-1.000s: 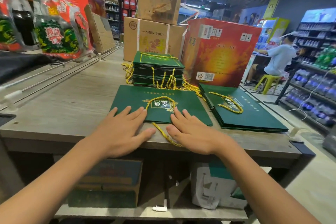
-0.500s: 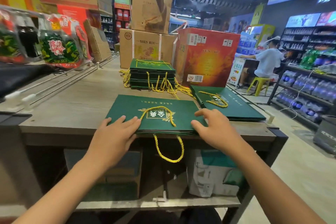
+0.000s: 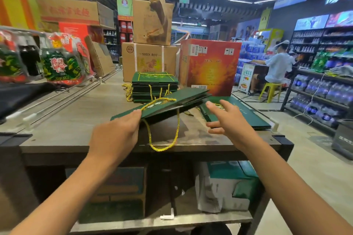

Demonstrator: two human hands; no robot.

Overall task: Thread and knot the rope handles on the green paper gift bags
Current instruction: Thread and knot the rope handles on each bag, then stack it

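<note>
- Head view: the left hand (image 3: 116,135) pinches the near edge of a flat green gift bag (image 3: 168,104), thumb on top, holding it tilted up off the grey table (image 3: 63,128).
- One yellow rope handle (image 3: 163,135) hangs in a loop beneath the bag, down past the table's front edge; another lies across the bag's top face.
- The right hand (image 3: 227,118) hovers just right of the bag, fingers spread and holding nothing, above a low pile of flat green bags (image 3: 248,114).
- A taller stack of green bags (image 3: 154,87) with yellow ropes sits farther back, before cardboard boxes (image 3: 150,61).
</note>
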